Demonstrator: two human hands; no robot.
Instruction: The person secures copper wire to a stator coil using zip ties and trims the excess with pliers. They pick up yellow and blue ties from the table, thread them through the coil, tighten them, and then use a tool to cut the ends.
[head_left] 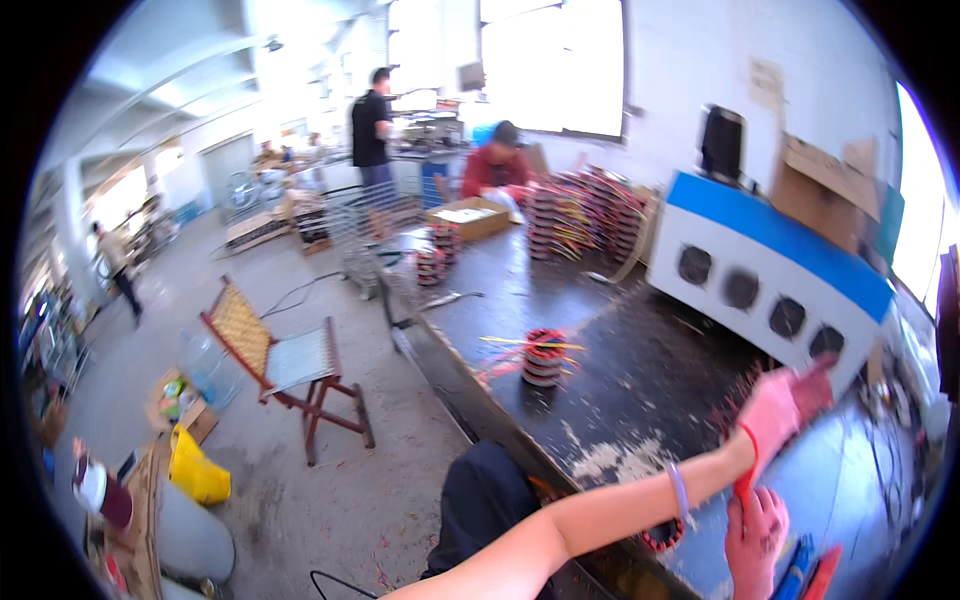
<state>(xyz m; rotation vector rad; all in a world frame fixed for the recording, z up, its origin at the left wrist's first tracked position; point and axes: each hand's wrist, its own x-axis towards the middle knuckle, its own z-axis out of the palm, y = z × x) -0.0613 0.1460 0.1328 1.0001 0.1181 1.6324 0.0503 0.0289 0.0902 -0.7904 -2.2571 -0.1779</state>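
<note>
My left arm reaches across from the lower edge, and my left hand [790, 400] wears a pink glove, fingers stretched out over the dark workbench [640, 380]. My right hand [755, 535], also in a reddish glove, sits just below the left wrist and grips the red cuff of the left glove [745, 465]. A pale bracelet [678, 490] circles my left forearm. A round wound coil with red and yellow wires [543, 357] stands on the bench, well left of both hands. Another red-ringed coil [662, 537] lies under my forearm, partly hidden.
A white and blue machine [770, 270] stands behind my hands. Stacks of coils [585, 210] and a cardboard box [468, 215] fill the far bench end, with a person in red [497, 165] and one in black [370, 125] nearby. A folding chair [285, 365] and a yellow bag [197, 470] are on the floor.
</note>
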